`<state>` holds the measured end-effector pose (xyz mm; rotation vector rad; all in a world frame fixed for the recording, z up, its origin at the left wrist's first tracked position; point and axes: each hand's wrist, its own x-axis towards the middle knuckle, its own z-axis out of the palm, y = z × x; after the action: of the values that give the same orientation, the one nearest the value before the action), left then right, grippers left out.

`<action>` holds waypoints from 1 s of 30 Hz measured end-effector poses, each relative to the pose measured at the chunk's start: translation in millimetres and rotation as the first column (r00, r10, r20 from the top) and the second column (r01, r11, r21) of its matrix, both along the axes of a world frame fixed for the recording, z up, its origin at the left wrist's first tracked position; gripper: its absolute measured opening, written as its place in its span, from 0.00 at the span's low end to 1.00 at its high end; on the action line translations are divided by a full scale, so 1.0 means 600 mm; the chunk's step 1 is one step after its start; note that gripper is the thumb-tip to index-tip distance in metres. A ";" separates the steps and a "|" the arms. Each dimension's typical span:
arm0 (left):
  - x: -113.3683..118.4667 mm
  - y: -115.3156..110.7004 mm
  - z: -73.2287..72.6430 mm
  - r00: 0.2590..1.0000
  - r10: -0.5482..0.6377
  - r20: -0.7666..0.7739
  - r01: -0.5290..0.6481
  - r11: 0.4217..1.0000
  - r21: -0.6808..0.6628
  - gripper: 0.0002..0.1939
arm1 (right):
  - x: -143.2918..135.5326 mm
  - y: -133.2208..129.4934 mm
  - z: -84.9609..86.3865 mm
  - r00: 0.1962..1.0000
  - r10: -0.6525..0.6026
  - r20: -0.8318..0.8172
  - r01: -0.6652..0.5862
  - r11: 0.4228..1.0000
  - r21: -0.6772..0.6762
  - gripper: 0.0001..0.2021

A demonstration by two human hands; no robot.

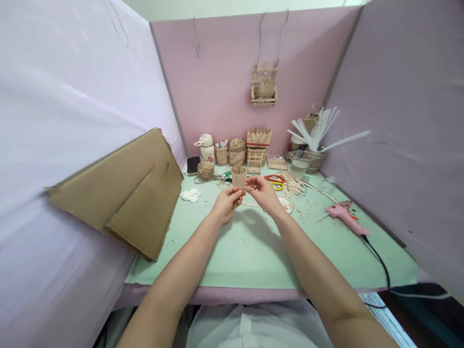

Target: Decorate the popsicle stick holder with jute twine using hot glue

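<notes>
Stick cup (239, 178) upright on the green tabletop (246, 263).
Just nearer, left hand (226, 202) and right hand (262, 193) pinch a tiny, unclear piece (244, 189); behind, pot (222, 157) holds markers (221, 144), basket (237, 158) twine ball (238, 143), bucket (314, 163) white strips (319, 129).

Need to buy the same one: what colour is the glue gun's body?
The glue gun has a pink body; the head view shows it.

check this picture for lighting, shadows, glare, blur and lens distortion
Head view: soft, diffuse light; dim shadow on the pale green tabletop; faint sheen on the lilac-white fabric wall at left; wide-angle stretch towards the edges; detail between bare left hand and bare right hand unclear
</notes>
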<state>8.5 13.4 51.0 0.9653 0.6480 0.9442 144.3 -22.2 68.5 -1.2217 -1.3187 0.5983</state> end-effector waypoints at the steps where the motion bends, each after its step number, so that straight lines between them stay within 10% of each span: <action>1: 0.001 -0.001 -0.008 1.000 0.026 -0.016 -0.025 0.999 0.021 0.11 | -0.002 -0.001 -0.010 1.000 0.018 -0.012 -0.018 1.000 0.020 0.13; 15: -0.005 0.002 -0.052 0.954 0.153 -0.257 -0.110 0.978 0.175 0.14 | 0.002 -0.007 -0.074 0.929 0.048 0.368 -0.128 0.972 0.195 0.07; 30: 0.001 -0.002 -0.064 0.892 0.158 -0.424 -0.028 0.954 0.297 0.14 | 0.014 0.008 -0.081 0.998 0.050 0.025 -0.049 0.997 -0.053 0.09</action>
<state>9.0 12.0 12.4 1.4421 0.9680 0.9228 152.6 -17.4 19.8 -1.2464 -1.3660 0.6582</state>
